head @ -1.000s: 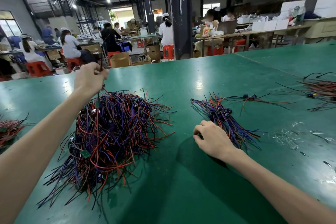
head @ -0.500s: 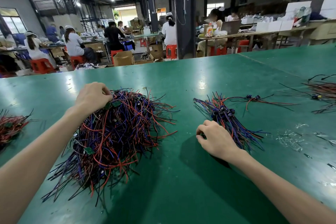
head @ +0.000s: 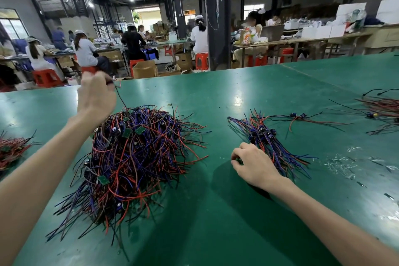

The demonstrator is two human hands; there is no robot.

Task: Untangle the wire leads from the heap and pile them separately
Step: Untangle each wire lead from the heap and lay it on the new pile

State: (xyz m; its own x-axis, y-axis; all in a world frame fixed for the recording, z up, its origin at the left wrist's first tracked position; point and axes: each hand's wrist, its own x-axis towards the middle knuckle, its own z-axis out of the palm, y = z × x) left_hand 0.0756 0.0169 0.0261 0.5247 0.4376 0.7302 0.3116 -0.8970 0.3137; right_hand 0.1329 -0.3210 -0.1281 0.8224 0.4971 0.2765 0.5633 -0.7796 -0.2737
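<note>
A big tangled heap of red, blue and black wire leads [head: 133, 157] with small green circuit boards lies on the green table [head: 216, 211], left of centre. My left hand [head: 96, 98] is raised above the heap's far edge and pinches a dark wire lead [head: 121, 98] that runs down into the heap. A smaller sorted pile of leads [head: 267, 142] lies to the right. My right hand [head: 253, 165] rests on the table at that pile's near end, its fingers curled; what they hold is hidden.
More wire bundles lie at the far right [head: 382, 112] and at the left edge [head: 10, 149]. Clear plastic scraps [head: 345, 162] are scattered right of the sorted pile. Beyond the table's far edge, people sit on red stools at other benches.
My left hand dropped onto the heap half a second ago and has now risen again, pulling one lead upward. My right hand has stayed by the sorted pile.
</note>
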